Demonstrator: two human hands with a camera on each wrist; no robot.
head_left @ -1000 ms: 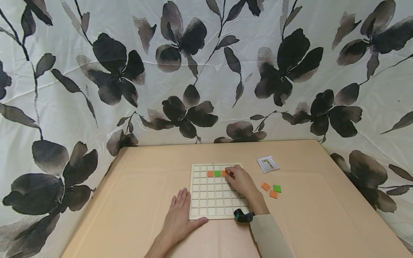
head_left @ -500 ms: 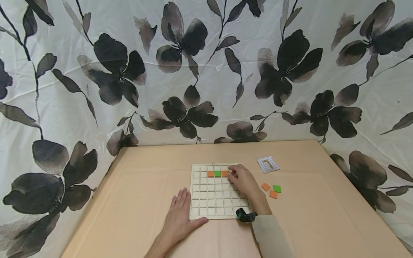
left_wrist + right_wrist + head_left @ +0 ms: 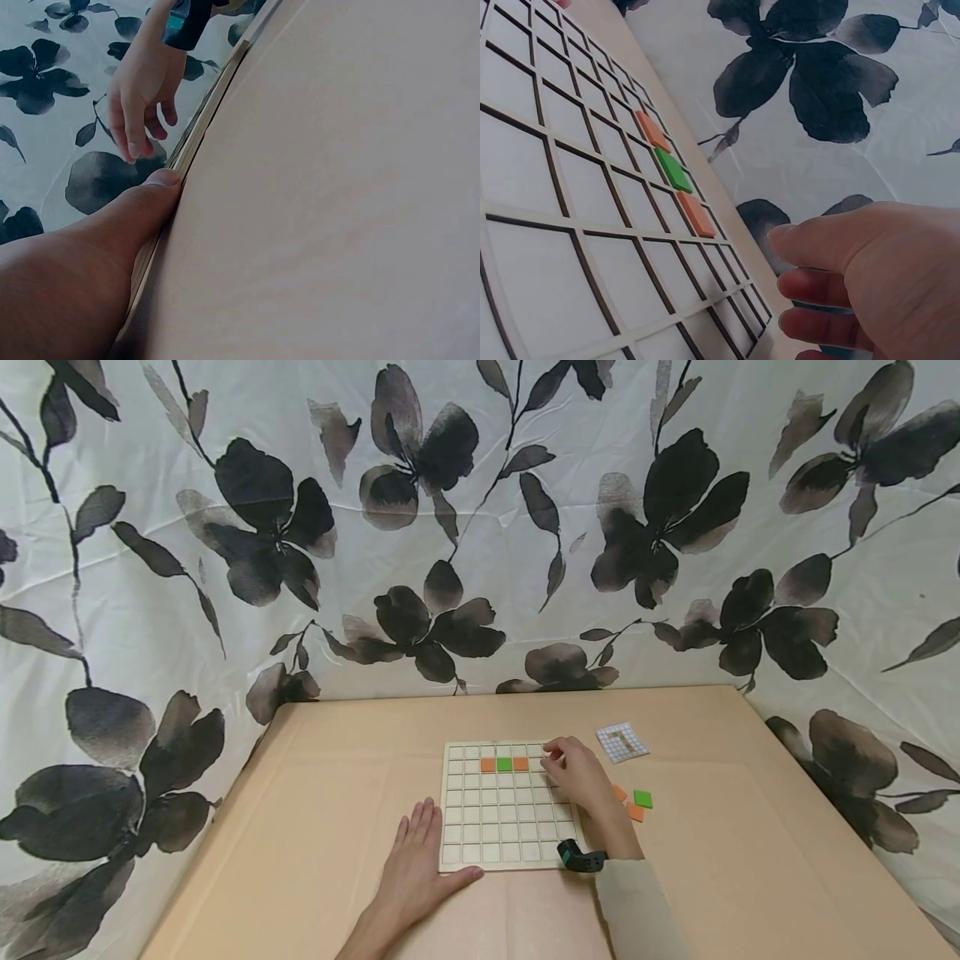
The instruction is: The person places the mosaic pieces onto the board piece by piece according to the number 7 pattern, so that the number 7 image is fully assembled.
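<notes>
A pale square grid board (image 3: 491,818) lies on the table, with an orange tile (image 3: 488,765), a green tile (image 3: 505,764) and a second orange tile (image 3: 521,764) side by side in its second row. My left hand (image 3: 412,868) rests flat along the board's left edge, its thumb at the near edge, as the left wrist view also shows. Over the board's far right corner hovers my right hand (image 3: 581,777), fingers loosely bent. In the right wrist view nothing shows between the right hand's fingers (image 3: 810,289).
Right of the board, a loose green tile (image 3: 642,798) lies by an orange tile (image 3: 635,812); another orange tile (image 3: 619,793) is partly hidden by the right forearm. A small printed grid card (image 3: 622,742) lies farther back. Floral cloth (image 3: 525,552) hangs behind the table.
The right hand has come off the right orange tile in the row and moved right, towards the board's edge. That tile now shows fully in its cell. The left hand has stayed put.
</notes>
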